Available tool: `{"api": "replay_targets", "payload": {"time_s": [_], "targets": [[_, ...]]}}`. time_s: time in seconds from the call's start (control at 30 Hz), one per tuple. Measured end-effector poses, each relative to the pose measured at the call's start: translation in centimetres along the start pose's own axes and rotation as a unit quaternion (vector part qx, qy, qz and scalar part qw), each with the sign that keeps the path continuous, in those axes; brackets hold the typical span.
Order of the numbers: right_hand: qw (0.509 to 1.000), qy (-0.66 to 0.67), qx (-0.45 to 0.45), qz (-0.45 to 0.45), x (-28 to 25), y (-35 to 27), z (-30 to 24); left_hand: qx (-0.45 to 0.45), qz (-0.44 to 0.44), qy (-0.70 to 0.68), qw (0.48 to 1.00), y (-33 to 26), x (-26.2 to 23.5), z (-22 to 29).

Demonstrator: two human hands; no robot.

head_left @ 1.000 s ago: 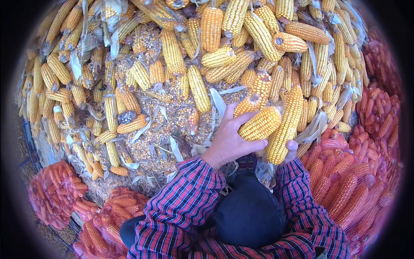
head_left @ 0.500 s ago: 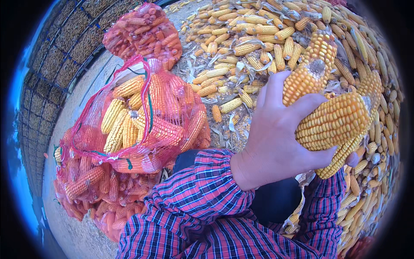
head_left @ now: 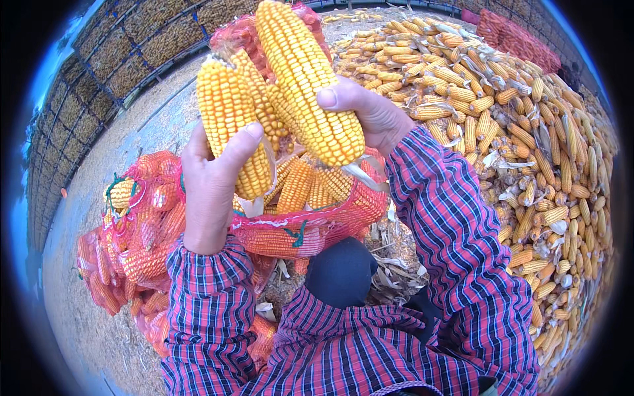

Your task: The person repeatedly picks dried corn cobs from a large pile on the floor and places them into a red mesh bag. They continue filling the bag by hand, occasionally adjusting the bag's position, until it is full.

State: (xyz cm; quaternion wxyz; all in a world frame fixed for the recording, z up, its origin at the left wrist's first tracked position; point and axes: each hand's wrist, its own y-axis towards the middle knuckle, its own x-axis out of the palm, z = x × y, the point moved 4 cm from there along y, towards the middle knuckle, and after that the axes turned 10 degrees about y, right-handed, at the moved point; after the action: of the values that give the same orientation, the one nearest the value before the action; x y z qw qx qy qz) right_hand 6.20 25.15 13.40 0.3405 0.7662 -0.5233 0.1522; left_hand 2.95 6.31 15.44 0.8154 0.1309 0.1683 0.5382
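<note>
The left grip [head_left: 212, 173] is clasping a plump cob [head_left: 228, 109], the right grip [head_left: 375, 117] a longer cob [head_left: 305, 82], more cobs [head_left: 262, 105] showing between; an open mesh bag [head_left: 362, 206] is sitting below both. Cobs are likely proving stiff, light, best held mid-length.

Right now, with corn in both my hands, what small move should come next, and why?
Probably lower the held cobs toward the open red mesh bag: your left hand and right hand appear to be above it, and more cobs show inside.
</note>
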Motion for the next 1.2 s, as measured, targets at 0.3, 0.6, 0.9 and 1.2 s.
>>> {"api": "replay_targets", "payload": {"time_s": [0.3,0.6,0.9,1.2], "targets": [[0.855,-0.486,0.145,0.109,-7.5,1.6,4.1,-0.065,0.058,0.173,0.981,0.8,-1.8,-11.2],[0.65,-0.758,0.034,0.039,-4.1,0.5,5.3,0.048,-0.074,0.436,0.896,0.7,-2.3,-9.9],[0.656,-0.751,0.057,0.048,-5.9,-1.3,3.9,-0.044,-0.174,0.232,0.956,2.8,0.2,-10.3],[0.531,-0.822,-0.179,-0.101,2.3,-10.4,6.1,0.03,-0.18,0.416,0.891,1.4,1.2,-9.7]]}}
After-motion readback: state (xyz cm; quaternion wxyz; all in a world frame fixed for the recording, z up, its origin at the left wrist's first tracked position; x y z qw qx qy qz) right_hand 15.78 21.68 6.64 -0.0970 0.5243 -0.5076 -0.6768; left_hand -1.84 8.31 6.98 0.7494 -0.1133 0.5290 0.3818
